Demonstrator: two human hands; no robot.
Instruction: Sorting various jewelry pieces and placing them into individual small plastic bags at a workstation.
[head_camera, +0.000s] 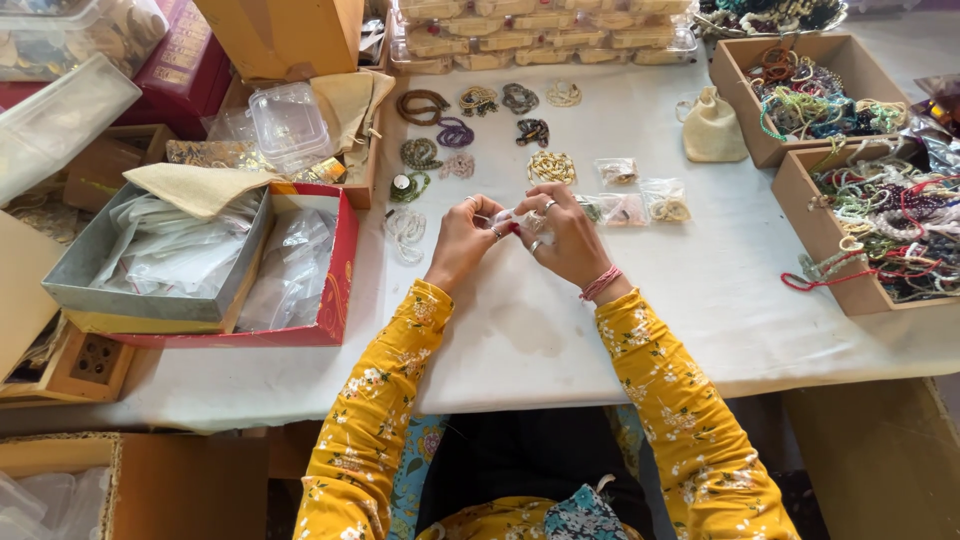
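My left hand (462, 240) and my right hand (568, 236) meet over the white table (700, 290), both pinching a small clear plastic pouch (508, 219) between the fingertips. Rings show on my right fingers and a pink thread band on that wrist. Just beyond my hands lie several beaded bracelets (455, 133) in rows, a pale bead bracelet (405, 230) to the left, and small clear bags with bracelets (664, 200) to the right. What sits inside the held pouch is too small to tell.
A red box (335, 290) holding clear bags and a grey tray (150, 300) sit at left. Two cardboard boxes of bead bracelets (800, 95) (880, 235) stand at right. A cream drawstring pouch (712, 125) and stacked clear containers (540, 35) lie at the back.
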